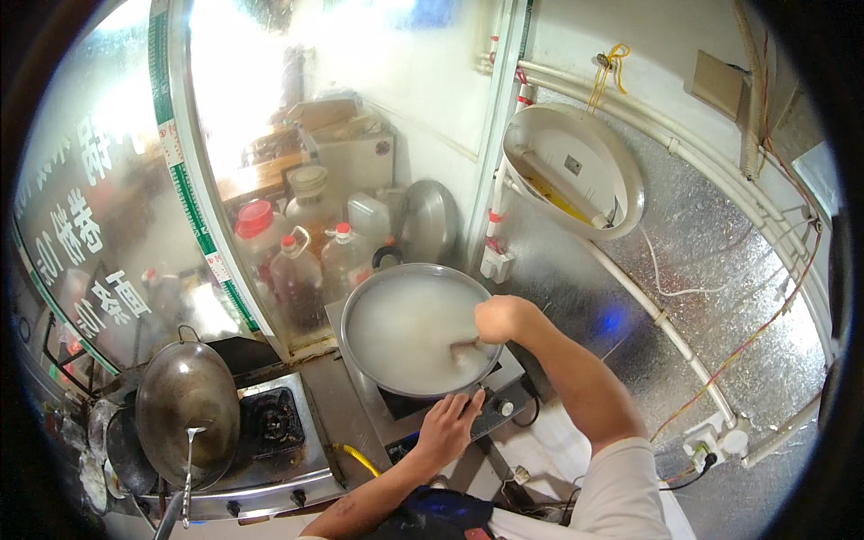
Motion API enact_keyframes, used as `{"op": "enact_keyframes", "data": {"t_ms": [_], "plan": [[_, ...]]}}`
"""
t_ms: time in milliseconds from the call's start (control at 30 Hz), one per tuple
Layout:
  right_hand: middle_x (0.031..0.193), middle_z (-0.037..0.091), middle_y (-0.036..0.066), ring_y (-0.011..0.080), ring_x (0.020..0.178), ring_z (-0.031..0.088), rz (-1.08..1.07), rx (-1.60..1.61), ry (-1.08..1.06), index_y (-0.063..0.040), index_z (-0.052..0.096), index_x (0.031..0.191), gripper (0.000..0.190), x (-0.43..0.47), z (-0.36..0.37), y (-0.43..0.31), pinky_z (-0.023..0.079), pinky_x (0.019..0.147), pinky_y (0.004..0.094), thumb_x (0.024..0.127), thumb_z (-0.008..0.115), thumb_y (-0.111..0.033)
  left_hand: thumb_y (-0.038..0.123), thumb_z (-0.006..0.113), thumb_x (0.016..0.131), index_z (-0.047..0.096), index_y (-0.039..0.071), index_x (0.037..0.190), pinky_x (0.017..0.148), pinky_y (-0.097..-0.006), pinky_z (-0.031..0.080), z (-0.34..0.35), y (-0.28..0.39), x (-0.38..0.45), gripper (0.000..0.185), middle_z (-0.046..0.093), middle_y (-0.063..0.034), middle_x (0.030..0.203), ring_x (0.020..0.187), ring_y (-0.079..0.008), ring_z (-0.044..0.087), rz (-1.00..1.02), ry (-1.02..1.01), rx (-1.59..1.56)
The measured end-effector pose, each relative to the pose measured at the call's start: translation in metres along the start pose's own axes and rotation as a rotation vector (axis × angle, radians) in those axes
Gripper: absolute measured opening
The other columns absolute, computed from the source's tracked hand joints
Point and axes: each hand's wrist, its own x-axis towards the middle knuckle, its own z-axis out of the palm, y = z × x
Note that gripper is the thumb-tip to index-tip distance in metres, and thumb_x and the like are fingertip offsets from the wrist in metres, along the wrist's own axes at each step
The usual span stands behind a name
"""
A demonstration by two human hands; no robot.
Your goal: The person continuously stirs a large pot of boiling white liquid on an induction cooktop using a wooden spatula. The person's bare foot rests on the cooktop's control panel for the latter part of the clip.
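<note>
A wide metal pot (348, 324) full of cloudy whitish liquid stands on a steel-cased cooker (432, 412). Over the pot's right side, my right hand (499, 320) is closed around a brown stirring tool (464, 345), whose lower end is hidden in the liquid. The tool's exact kind cannot be told. Below the pot's near rim, my left hand (453, 422) lies with fingers spread at the rim or the pot's near handle; what its fingertips touch is partly hidden. A control knob (504, 407) sits to its right.
At left, a wok (182, 405) with a metal ladle (190, 466) in it stands by a gas burner (273, 422). Capped plastic jugs (295, 277) and a round metal lid (428, 219) are behind the pot. An oval basin-like fixture (577, 172) and pipes hang on the right wall.
</note>
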Motion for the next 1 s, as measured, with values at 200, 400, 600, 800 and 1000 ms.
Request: {"op": "enact_keyframes", "data": {"t_ms": [200,400,600,800,1000], "plan": [[0.121,0.082,0.022,0.039,0.115,0.079,0.229,0.212,0.124,-0.005,0.085,0.118,0.031,0.016,0.026,-0.009,0.063,0.101,0.0486,0.092,0.069,-0.013,0.0,0.077,0.083,0.068,0.007,0.149,0.087,-0.0393,0.058,-0.002,0.001,-0.001,0.067,0.064,-0.0091,0.109,0.095,-0.0275,0.067,-0.002,-0.025,-0.015],[0.109,0.081,0.026,0.0444,0.107,0.079,0.085,0.296,0.3,-0.003,0.082,0.112,0.027,0.042,0.055,-0.031,0.063,0.097,0.0529,0.096,0.066,-0.016,0.003,0.078,0.088,0.068,0.008,0.149,0.085,-0.04,0.057,0.0,-0.001,-0.002,0.062,0.063,-0.0089,0.109,0.093,-0.0277,0.066,0.01,-0.011,-0.007],[0.116,0.08,0.026,0.0437,0.111,0.079,0.04,0.323,0.236,-0.004,0.08,0.119,0.031,0.051,0.058,-0.057,0.063,0.097,0.0529,0.093,0.064,-0.011,0.004,0.078,0.088,0.068,0.008,0.148,0.084,-0.0406,0.057,0.003,-0.001,-0.004,0.061,0.063,-0.0092,0.109,0.094,-0.028,0.066,0.013,0.029,-0.013],[0.11,0.081,0.026,0.0432,0.107,0.079,-0.132,0.254,0.106,-0.001,0.082,0.109,0.027,0.044,0.026,-0.049,0.062,0.092,0.0533,0.092,0.065,-0.011,0.005,0.074,0.089,0.065,0.005,0.151,0.09,-0.0418,0.056,0.001,-0.002,-0.003,0.063,0.062,-0.0115,0.11,0.1,-0.0302,0.065,0.02,0.0,-0.03],[0.104,0.082,0.026,0.0422,0.097,0.08,-0.294,0.195,0.01,0.002,0.082,0.102,0.025,0.026,-0.004,-0.042,0.062,0.082,0.0517,0.089,0.068,-0.015,0.007,0.072,0.091,0.063,0.004,0.153,0.092,-0.0419,0.056,-0.001,-0.002,-0.001,0.062,0.062,-0.0122,0.112,0.102,-0.0311,0.065,0.017,-0.035,-0.031]]}}
